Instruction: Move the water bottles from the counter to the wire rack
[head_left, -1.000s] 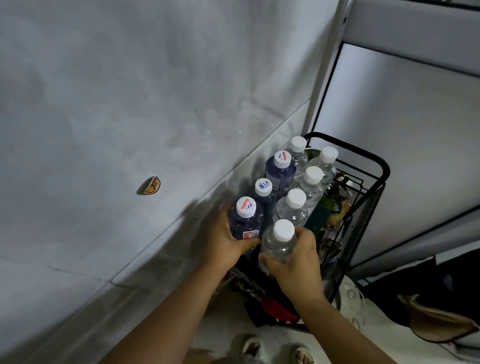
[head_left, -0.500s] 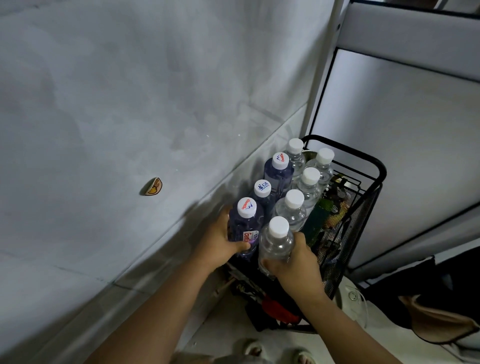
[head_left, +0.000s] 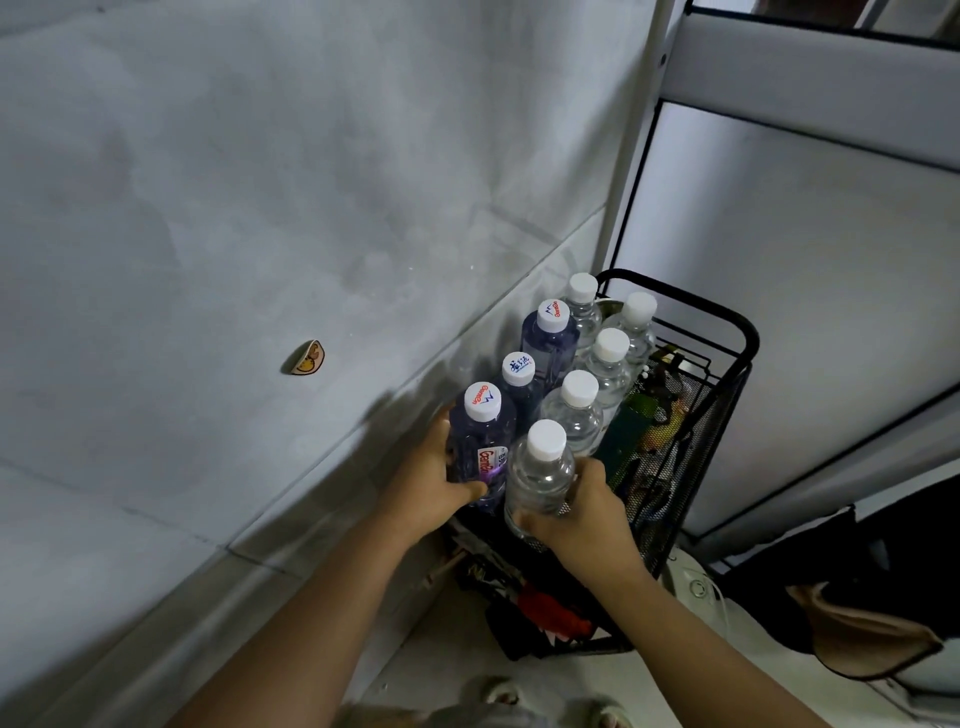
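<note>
The left hand (head_left: 423, 486) wraps around a purple-tinted water bottle (head_left: 480, 447), fingers curled on its label. The right hand (head_left: 582, 512) grips a clear water bottle (head_left: 540, 480) beside it. Both bottles stand upright at the near end of the black wire rack (head_left: 691, 415), touching each other.

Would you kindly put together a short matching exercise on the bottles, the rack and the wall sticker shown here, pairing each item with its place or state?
Items:
1. tinted bottle with a printed cap
2. clear bottle with a plain white cap
3. sticker
4. wire rack

Places or states:
A. on the grey wall, its upper edge peeling
B. gripped by the right hand
C. black mesh, holding the bottles
D. gripped by the left hand

Pairs: 1-D, 2-B, 3-A, 4-C
</note>
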